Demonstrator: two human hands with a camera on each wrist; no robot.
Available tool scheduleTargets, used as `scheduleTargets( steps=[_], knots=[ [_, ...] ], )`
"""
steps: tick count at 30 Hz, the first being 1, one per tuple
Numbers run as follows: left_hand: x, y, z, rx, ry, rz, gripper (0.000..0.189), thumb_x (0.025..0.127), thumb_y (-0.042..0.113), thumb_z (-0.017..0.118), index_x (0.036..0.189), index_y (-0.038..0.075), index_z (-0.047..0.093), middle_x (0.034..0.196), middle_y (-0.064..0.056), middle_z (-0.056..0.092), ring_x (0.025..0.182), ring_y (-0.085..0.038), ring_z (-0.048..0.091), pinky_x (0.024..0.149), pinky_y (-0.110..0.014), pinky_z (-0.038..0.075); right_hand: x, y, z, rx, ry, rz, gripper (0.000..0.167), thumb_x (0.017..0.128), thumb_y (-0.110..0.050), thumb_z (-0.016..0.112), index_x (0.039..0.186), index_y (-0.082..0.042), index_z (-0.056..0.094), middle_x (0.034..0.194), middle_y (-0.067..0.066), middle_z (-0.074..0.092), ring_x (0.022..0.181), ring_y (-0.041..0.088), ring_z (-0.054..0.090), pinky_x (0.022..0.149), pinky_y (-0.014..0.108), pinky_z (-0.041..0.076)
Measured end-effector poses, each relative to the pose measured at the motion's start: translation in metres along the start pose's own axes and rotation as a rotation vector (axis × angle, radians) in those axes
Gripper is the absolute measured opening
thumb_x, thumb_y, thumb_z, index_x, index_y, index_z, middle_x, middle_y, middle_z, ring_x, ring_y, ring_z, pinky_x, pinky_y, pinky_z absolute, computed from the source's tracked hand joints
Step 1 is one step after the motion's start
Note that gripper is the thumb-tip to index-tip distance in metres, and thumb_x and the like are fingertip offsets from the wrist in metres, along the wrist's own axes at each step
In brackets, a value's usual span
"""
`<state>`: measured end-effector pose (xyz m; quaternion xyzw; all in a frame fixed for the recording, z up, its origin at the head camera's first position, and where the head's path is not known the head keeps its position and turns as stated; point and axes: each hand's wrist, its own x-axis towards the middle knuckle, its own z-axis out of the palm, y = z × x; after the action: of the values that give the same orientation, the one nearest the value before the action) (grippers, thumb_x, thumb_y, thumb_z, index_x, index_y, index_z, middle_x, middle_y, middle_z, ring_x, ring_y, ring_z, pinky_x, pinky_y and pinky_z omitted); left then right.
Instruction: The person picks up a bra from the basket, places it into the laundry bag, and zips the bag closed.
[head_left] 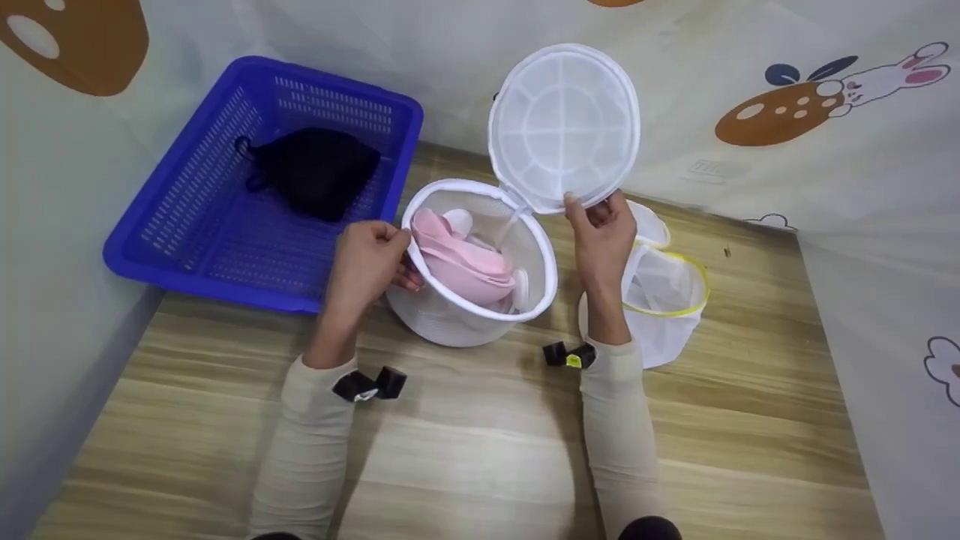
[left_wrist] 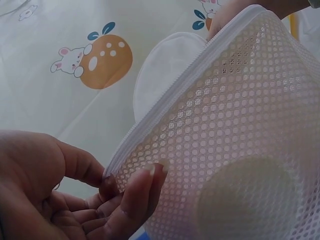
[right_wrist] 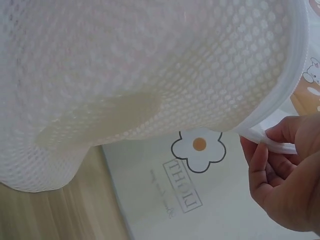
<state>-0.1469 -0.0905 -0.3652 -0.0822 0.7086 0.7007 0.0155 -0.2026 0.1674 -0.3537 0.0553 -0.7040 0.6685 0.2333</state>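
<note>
A white mesh laundry bag (head_left: 450, 324) with a zipper rim stands on the wooden table, its round lid (head_left: 562, 127) raised at the back right. Inside lies a pink padded bra (head_left: 469, 266), folded, with small white plastic parts beside it. My left hand (head_left: 369, 259) pinches the bag's rim at its left side; the left wrist view shows thumb and finger at the zipper (left_wrist: 165, 100), other fingers against the mesh. With my right hand (head_left: 606, 236) I pinch the lower edge of the lid, also seen in the right wrist view.
To the left, a blue plastic basket (head_left: 262, 289) holds a black cloth item (head_left: 315, 169) with loops. Right of the bag, partly behind my right wrist, stands a white bag with a yellow rim (head_left: 694, 274). A patterned sheet (head_left: 750, 67) covers the walls around the table.
</note>
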Motion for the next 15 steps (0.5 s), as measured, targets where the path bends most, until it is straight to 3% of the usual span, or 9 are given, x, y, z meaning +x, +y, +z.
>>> scheduleTargets(
  steps=[8,15],
  knots=[
    [0.0010,-0.0001,-0.0040,0.025,0.017,0.037,0.021,0.091,0.004,0.050,0.079,-0.010,0.060,0.057,-0.015,0.060,0.043,-0.019,0.061,0.044,-0.034,0.052,-0.0007,-0.0013,0.0006,-0.002,-0.023,-0.053,0.022,0.084,0.006,0.066,0.104,0.013,0.058,0.088,0.019,0.065,0.077,0.019,0.063,0.069,0.030,0.051],
    [0.0009,-0.0010,-0.0028,0.023,-0.002,0.015,0.024,0.092,0.006,0.051,0.080,-0.012,0.061,0.057,-0.017,0.061,0.042,-0.020,0.061,0.044,-0.034,0.052,-0.0019,-0.0040,-0.0039,-0.048,-0.026,-0.076,0.019,0.083,0.006,0.066,0.099,0.013,0.059,0.084,0.017,0.065,0.073,0.018,0.063,0.066,0.029,0.051]
  ],
)
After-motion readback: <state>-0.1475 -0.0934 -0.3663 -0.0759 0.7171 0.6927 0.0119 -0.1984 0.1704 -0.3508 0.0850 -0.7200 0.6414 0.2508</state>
